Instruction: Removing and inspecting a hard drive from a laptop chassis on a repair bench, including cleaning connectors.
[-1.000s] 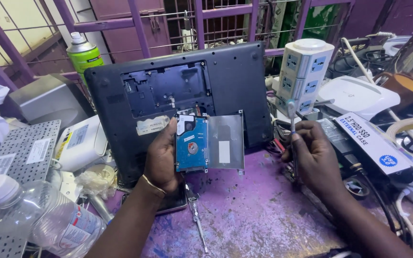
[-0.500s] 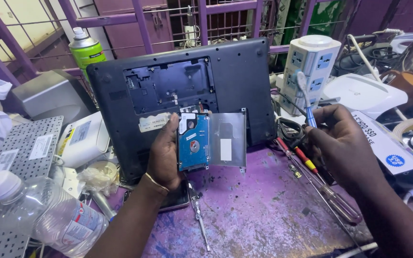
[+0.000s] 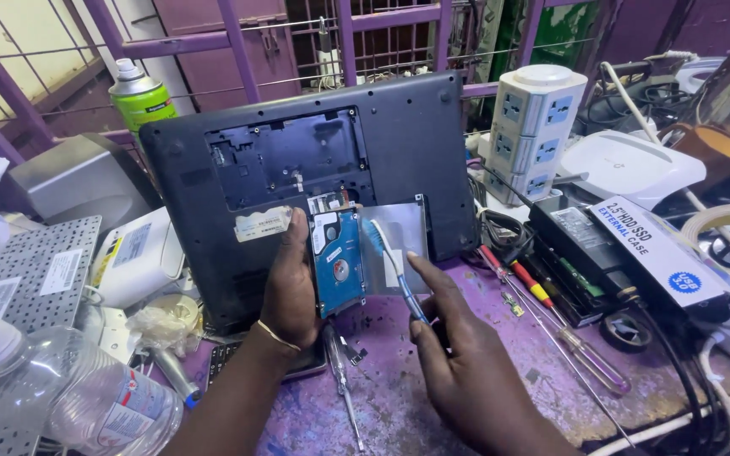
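From the head view, my left hand [image 3: 291,291] grips the blue hard drive [image 3: 339,263] by its edge, tilted upright over the open laptop base [image 3: 416,160] so its face shows. My right hand [image 3: 466,363] pinches a toothbrush [image 3: 392,262], bristles against the drive, angled for brushing. Screwdrivers [image 3: 551,325] lie nearby on the purple bench [image 3: 399,414].

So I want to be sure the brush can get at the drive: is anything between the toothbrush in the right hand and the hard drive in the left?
Nothing visible: the toothbrush bristles already lie beside the hard drive.
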